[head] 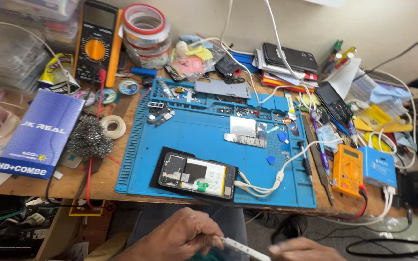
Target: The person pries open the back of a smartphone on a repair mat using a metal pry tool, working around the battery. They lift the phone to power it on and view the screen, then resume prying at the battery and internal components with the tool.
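Cluttered bench is carrying a blue mat (189, 133) where an opened phone (197, 175) is lying, back off, parts exposed, cable plugged in. Below it, left hand (182, 239) is gripping a white tool (243, 249); right hand (301, 250) is pinching its tip.

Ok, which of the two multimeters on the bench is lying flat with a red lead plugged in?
The small orange multimeter at the right, beside the blue repair mat; a red lead runs from its lower edge. The larger dark multimeter leans against the wall at the back left.
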`<state>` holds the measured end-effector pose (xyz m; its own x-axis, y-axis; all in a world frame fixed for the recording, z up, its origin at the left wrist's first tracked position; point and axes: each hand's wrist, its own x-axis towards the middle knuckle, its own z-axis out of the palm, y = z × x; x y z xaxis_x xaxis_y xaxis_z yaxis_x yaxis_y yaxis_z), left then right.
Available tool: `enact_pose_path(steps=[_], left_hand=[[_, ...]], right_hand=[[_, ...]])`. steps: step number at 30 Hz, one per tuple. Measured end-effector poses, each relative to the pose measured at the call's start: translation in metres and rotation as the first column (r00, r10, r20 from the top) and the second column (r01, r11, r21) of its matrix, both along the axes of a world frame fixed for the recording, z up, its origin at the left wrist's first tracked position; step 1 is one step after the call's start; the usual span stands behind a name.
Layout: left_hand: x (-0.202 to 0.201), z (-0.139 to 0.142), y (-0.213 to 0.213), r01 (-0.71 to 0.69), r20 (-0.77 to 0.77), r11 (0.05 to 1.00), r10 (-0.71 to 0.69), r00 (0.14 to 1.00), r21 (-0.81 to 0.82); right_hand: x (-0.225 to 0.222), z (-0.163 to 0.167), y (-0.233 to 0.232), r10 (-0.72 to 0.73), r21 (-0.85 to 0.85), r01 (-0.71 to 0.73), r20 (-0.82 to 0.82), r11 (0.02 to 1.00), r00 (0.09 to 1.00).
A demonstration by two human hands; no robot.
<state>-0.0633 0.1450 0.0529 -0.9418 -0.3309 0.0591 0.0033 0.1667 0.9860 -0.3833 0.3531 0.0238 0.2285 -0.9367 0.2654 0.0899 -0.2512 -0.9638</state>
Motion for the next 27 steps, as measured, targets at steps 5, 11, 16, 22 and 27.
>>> enact_pose_path(steps=[5, 11, 16, 22, 27], left_hand=[[0.018, 0.0, -0.005, 0.064, 0.05, 0.997, -0.065, 0.997, 0.033], [0.079, -0.016, -0.061, -0.479, -0.091, 0.728, 0.504, 0.859, -0.49], [0.124, -0.024, -0.101, -0.414, -0.038, 0.628, 0.522, 0.852, -0.659], [0.125, -0.038, -0.118, -0.318, -0.011, 0.659, 0.424, 0.905, -0.681], [0.123, -0.049, -0.126, -0.266, 0.008, 0.635, 0.394, 0.919, -0.725]], right_hand=[[0.064, -0.017, -0.036, -0.189, -0.137, 0.145, -0.408, 0.98, 0.893], [0.125, -0.008, -0.08, -0.737, -0.013, 0.737, -0.051, 0.676, 0.674], [0.176, -0.014, -0.135, -0.735, -0.081, 0.733, -0.142, 0.676, 0.663], [0.22, -0.024, -0.17, -0.582, -0.15, 0.563, -0.242, 0.813, 0.776], [0.225, -0.039, -0.173, -0.549, -0.068, 0.551, -0.238, 0.832, 0.801]])
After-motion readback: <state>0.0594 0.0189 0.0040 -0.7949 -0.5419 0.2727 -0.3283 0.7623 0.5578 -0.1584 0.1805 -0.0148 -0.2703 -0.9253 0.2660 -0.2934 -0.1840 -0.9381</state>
